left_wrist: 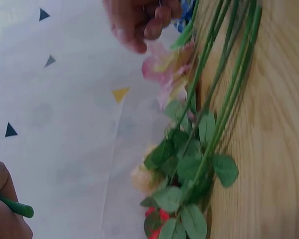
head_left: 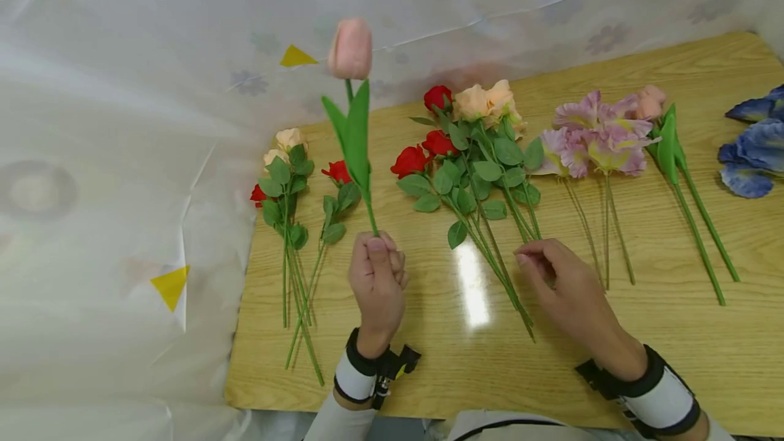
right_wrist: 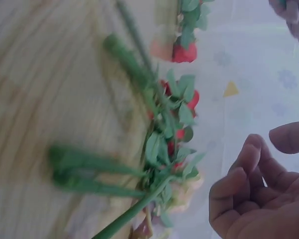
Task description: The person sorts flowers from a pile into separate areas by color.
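My left hand (head_left: 378, 278) grips a pink tulip (head_left: 351, 50) by its green stem, with the flower upright above the fist. In the left wrist view, the cut end of that stem (left_wrist: 21, 208) pokes out below the fingers. Loosely curled and holding nothing, my right hand (head_left: 569, 291) hovers by the stems of the middle rose bunch; the right wrist view shows its thumb apart from the fingers. That bunch has red roses (head_left: 409, 161) and peach roses (head_left: 473, 102) lying on the wooden table (head_left: 416, 373).
Peach and red roses (head_left: 288, 138) lie at the table's left, beside a single red rose (head_left: 337, 171). Right of the middle bunch are lilac-pink flowers (head_left: 603, 131), more pink tulips (head_left: 650, 101) and blue flowers (head_left: 756, 145). A pale patterned sheet (head_left: 122, 87) hangs behind and left.
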Available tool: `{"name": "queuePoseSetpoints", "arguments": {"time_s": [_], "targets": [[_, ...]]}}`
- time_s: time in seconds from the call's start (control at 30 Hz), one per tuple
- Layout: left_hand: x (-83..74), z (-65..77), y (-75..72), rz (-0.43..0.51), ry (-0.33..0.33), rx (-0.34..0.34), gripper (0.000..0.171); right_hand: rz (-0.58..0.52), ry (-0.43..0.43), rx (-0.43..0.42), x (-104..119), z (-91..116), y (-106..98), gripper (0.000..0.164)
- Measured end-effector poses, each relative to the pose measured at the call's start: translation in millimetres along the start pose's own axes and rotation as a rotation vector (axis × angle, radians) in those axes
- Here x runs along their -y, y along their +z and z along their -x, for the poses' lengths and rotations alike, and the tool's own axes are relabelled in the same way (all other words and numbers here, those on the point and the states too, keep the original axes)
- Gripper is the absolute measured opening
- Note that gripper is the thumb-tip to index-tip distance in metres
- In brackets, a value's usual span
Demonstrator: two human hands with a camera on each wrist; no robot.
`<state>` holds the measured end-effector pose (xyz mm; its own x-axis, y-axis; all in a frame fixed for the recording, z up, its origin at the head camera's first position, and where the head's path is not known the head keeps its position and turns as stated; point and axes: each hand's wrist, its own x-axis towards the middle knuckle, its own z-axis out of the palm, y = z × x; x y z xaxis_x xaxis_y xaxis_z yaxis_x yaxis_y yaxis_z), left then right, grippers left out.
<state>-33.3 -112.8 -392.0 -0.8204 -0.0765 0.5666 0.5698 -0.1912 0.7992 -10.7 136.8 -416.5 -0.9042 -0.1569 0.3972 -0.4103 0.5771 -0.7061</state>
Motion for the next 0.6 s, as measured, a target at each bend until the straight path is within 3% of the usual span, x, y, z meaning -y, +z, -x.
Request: {"name": "queuePoseSetpoints", "arguments": {"time_s": [0.2,0.4,0.5,0.6], "targets": [[-1.1,1.4,34.8,0.126,-0.019,0.127,0.031,-0.157,-0.005,0.153,18,-2,5,0.018],[-3.8,3.1,57.2,0.295,-0.077,0.228,0.028,-0.384,0.032,0.346,33,-1,12,0.022],[-4.7,2.1,63.3,0.323,-0.069,0.27,0.028,-0.526,0.04,0.389,39,0,14,0.025],[-7.2,-0.5,65.6,0.272,-0.049,0.309,0.028,-0.676,0.03,0.383,41,1,13,0.031]]}}
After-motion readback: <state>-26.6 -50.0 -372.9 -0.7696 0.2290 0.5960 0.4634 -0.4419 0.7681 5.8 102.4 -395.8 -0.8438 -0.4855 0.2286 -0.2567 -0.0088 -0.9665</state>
